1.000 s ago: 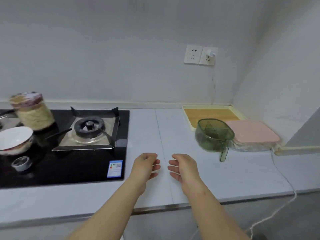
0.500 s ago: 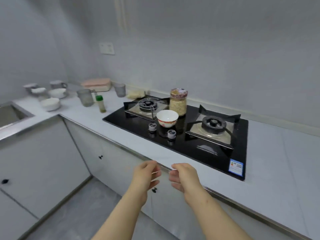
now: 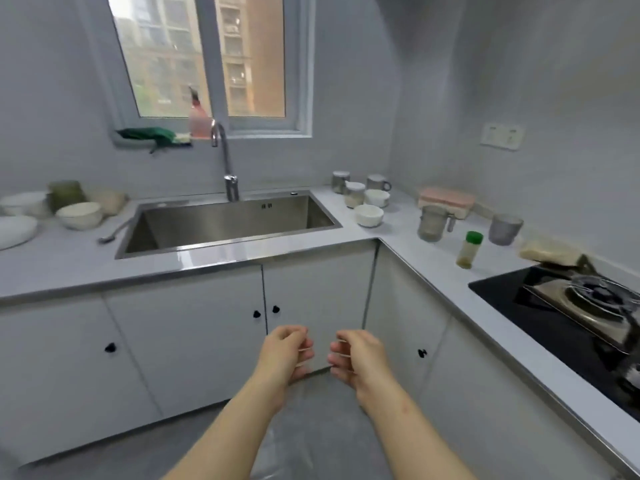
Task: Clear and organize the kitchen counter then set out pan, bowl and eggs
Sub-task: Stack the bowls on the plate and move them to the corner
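My left hand [image 3: 285, 351] and my right hand [image 3: 356, 355] are held close together in front of the lower cabinets, fingertips facing each other. Their curled fingers pinch the top of a thin clear plastic bag [image 3: 308, 431], which hangs between my forearms and is hard to make out. White bowls [image 3: 369, 215] and small cups [image 3: 377, 183] stand on the counter right of the sink [image 3: 225, 220]. More white bowls [image 3: 79, 214] and a plate [image 3: 15, 230] sit left of it. No pan or eggs are in view.
A gas hob [image 3: 568, 306] lies at the right edge. Near it are a green-capped bottle [image 3: 469, 249], a measuring jug [image 3: 431, 223], a grey cup [image 3: 505, 228], a pink-lidded box [image 3: 446, 200] and a pale bag [image 3: 549, 252]. A spoon [image 3: 112, 233] lies beside the sink.
The view has swung left from the hob to the sink corner. Both hands kept the same pose close together in front of me.
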The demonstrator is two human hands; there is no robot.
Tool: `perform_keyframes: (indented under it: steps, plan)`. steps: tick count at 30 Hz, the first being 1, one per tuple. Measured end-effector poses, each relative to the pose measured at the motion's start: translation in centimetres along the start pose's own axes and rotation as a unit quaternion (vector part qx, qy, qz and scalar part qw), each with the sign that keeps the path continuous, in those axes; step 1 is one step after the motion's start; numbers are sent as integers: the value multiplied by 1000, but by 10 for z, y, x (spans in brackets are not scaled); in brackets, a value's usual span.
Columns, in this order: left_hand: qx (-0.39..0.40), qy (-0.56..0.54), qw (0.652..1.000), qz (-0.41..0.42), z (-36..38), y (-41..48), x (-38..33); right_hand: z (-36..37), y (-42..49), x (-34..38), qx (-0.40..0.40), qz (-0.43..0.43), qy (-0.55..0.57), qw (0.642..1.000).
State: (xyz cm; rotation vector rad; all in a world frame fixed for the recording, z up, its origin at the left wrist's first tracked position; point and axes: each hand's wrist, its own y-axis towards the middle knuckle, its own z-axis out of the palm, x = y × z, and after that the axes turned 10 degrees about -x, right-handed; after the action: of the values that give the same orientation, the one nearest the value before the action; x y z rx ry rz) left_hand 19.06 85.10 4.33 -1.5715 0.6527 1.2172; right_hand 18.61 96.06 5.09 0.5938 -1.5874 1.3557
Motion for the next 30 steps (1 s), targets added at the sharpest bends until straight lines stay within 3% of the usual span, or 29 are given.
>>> perform_keyframes:
  steps: [13,30]
  plan:
    - [-200,-89,975,-31,-176,141,-40,247,32,-7,189,31,-128,973]
    - [-345,-108,932,-16,-262,358,-136,481,174,34,282,18,-216,935]
